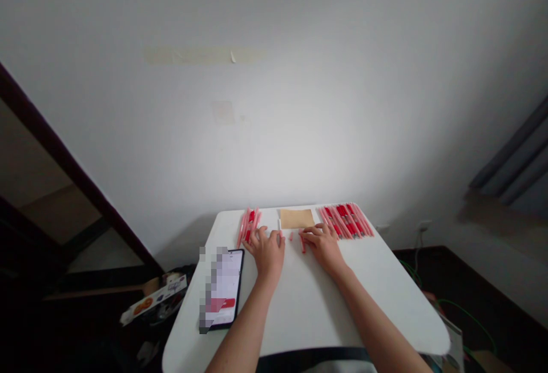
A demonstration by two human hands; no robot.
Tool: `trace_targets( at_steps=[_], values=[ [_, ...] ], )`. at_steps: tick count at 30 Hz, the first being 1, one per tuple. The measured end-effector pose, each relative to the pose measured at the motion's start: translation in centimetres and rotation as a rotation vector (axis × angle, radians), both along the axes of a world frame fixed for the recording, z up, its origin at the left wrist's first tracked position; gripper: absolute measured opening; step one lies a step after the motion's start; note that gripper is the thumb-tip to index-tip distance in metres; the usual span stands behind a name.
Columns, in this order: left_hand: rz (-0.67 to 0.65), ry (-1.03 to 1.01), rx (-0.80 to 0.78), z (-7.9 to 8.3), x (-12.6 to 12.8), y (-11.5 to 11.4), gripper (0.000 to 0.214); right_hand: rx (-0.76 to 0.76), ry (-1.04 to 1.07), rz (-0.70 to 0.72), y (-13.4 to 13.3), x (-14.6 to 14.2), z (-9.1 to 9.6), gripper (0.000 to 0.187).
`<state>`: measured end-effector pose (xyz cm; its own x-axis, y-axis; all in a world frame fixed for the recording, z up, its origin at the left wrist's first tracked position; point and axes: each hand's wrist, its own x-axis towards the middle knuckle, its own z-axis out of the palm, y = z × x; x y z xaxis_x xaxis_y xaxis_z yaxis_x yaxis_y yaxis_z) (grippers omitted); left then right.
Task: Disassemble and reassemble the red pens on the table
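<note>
Head view: 1 phone (226,284), pens (249,225) near left hand (269,248)

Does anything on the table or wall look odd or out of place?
I see no spill. A small pink piece lies loose between the left hand and the right hand, apart from the grouped pens. On the wall, a yellowish strip bears a whitish flake, with a pinkish patch below, so it looks marked.

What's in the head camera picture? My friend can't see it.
A person's left hand is by a small bunch of pink-and-red pens on a white table; the right hand touches a pink tube near a larger bunch. A phone lies left, brown paper beyond.
</note>
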<state>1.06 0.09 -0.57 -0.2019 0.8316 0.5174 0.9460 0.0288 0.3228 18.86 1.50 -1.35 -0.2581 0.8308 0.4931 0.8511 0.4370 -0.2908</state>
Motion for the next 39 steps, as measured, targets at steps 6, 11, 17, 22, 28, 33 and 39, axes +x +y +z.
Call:
trace_targets(
  at_steps=[6, 11, 17, 22, 28, 33, 39],
  values=[
    [0.004, 0.011, 0.015, -0.2, -0.2, 0.1, 0.022, 0.011, 0.015, -0.061, -0.2, 0.2, -0.1, 0.028],
    [0.005, 0.014, 0.004, -0.3, -0.3, 0.1, 0.021, -0.024, 0.006, -0.078, -0.8, 0.8, -0.5, 0.029],
    [0.013, 0.007, 0.007, -0.2, -0.2, 0.2, 0.021, -0.071, -0.008, -0.053, -0.9, 1.1, -0.6, 0.027],
    [0.006, 0.006, 0.027, -0.3, -0.3, 0.4, 0.019, -0.052, 0.008, -0.035, -0.7, 1.1, -0.7, 0.027],
    [0.013, 0.008, 0.031, -0.2, -0.3, 0.6, 0.017, -0.053, 0.009, -0.035, -0.9, 1.1, -0.5, 0.026],
    [0.017, 0.012, 0.02, 0.0, -0.1, 0.5, 0.019, -0.04, 0.007, -0.025, -0.8, 1.1, -0.6, 0.026],
    [0.029, 0.031, 0.032, 0.0, 0.5, 0.3, 0.02, -0.03, 0.047, -0.02, -0.9, 1.1, -0.6, 0.027]
  ],
)
